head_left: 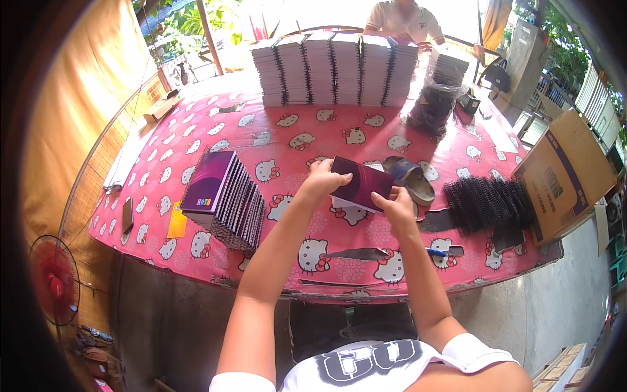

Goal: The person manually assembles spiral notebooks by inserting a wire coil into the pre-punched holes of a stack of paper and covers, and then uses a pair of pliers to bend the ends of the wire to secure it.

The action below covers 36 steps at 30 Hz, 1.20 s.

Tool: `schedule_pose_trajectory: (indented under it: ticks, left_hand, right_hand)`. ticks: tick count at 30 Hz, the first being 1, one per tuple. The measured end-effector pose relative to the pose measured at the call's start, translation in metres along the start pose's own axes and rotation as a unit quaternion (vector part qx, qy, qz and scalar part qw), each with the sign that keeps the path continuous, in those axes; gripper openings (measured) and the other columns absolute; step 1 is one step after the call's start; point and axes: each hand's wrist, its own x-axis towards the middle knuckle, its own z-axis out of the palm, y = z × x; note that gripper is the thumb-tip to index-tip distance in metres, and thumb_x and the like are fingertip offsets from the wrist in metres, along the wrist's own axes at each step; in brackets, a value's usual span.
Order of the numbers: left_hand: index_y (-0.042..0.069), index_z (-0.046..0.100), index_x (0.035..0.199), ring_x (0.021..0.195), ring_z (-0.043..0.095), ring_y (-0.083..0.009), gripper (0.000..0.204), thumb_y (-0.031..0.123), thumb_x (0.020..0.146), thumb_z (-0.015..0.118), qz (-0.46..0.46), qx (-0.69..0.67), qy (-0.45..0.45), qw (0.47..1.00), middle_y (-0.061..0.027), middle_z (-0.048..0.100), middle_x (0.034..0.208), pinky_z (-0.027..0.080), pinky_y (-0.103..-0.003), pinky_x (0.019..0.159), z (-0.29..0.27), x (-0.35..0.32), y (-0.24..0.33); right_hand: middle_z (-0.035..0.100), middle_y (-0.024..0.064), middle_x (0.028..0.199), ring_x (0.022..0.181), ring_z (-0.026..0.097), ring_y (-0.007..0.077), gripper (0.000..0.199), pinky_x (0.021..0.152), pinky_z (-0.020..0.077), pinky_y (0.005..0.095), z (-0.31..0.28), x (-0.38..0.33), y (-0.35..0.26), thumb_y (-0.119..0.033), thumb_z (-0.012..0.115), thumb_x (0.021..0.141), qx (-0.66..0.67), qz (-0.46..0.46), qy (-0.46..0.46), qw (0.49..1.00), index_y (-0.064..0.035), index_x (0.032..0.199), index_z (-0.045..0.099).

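Between my hands, above the middle of the table, is a notebook (360,183) with a dark purple cover and white pages showing at its lower edge. My left hand (322,179) grips its left end, thumb on the cover. At its right end my right hand (396,202) holds the near corner, thumb on top and fingers underneath. Left of my forearm stands a tall stack of spiral-bound notebooks (225,196) with purple covers. Just beyond my right hand lies a pair of slippers (411,178).
A row of tall notebook stacks (333,68) lines the far side, where another person (406,19) sits. Black spiral coils (488,204) lie at right beside a tilted cardboard box (565,176). A blue pen (435,252) is near the front edge. A fan (55,281) stands left of the pink table (287,140).
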Motion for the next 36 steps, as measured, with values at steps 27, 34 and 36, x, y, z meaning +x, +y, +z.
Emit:
schedule_pose_trajectory:
  ticks: [27, 34, 36]
  left_hand:
    - [0.005, 0.063, 0.106, 0.091, 0.068, -0.0257, 0.041, 0.024, 0.075, 0.082, -0.252, -0.361, -0.063, 0.896, -0.0101, 0.069, 0.101, 0.054, -0.047, 0.085, 0.006, 0.008, -0.013]
    - [0.003, 0.06, 0.108, 0.081, 0.07, -0.0269, 0.046, 0.013, 0.07, 0.085, -0.233, -0.375, -0.099, 0.892, -0.0119, 0.069, 0.096, 0.059, -0.05, 0.072, 0.014, 0.029, -0.045]
    - [0.002, 0.06, 0.108, 0.08, 0.07, -0.0266, 0.048, 0.015, 0.07, 0.086, -0.205, -0.378, -0.115, 0.895, -0.0119, 0.069, 0.096, 0.059, -0.049, 0.072, 0.017, 0.023, -0.041]
  right_hand:
    - [0.053, 0.0219, 0.125, 0.114, 0.054, 0.0334, 0.099, 0.089, 0.0451, 0.0471, -0.005, 0.088, -0.044, -0.067, 0.07, 0.074, -0.225, 0.133, -0.251, 0.932, 0.011, 0.129, 0.047]
    - [0.064, 0.0126, 0.099, 0.08, 0.064, 0.0223, 0.072, 0.063, 0.0493, 0.0397, -0.009, 0.076, -0.031, -0.056, 0.077, 0.074, -0.086, 0.169, -0.185, 0.964, 0.0058, 0.108, 0.062]
    - [0.064, 0.011, 0.097, 0.078, 0.063, 0.0216, 0.068, 0.06, 0.0478, 0.039, -0.011, 0.067, -0.038, -0.055, 0.077, 0.074, -0.056, 0.164, -0.184, 0.968, 0.004, 0.106, 0.063]
